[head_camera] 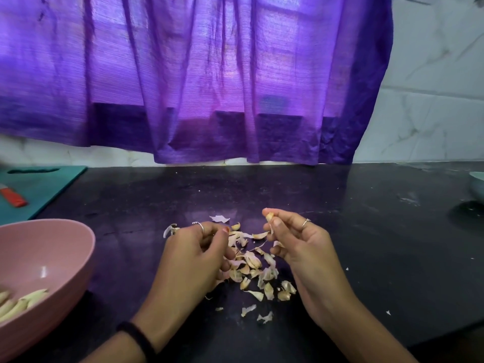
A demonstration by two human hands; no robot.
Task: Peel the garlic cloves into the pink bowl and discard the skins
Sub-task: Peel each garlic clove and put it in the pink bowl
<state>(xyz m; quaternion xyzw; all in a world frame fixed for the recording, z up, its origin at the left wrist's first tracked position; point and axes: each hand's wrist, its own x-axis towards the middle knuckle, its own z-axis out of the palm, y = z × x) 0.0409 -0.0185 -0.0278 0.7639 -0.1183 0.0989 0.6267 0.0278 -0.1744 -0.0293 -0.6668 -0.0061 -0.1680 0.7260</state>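
Observation:
A pile of papery garlic skins [255,268] lies on the dark counter between my hands. My right hand [298,244] pinches a small garlic clove [269,217] between thumb and forefinger, raised a little above the pile. My left hand [199,252] hovers over the left side of the skins with its fingers curled; what it holds, if anything, is hidden. The pink bowl [65,247] sits at the lower left, with several pale peeled cloves [21,302] lying in its bottom.
A teal cutting board [44,184] with an orange-handled knife [11,196] lies at the far left. The edge of a grey bowl [477,184] shows at the far right. A purple curtain [209,74] hangs behind the black counter [366,244].

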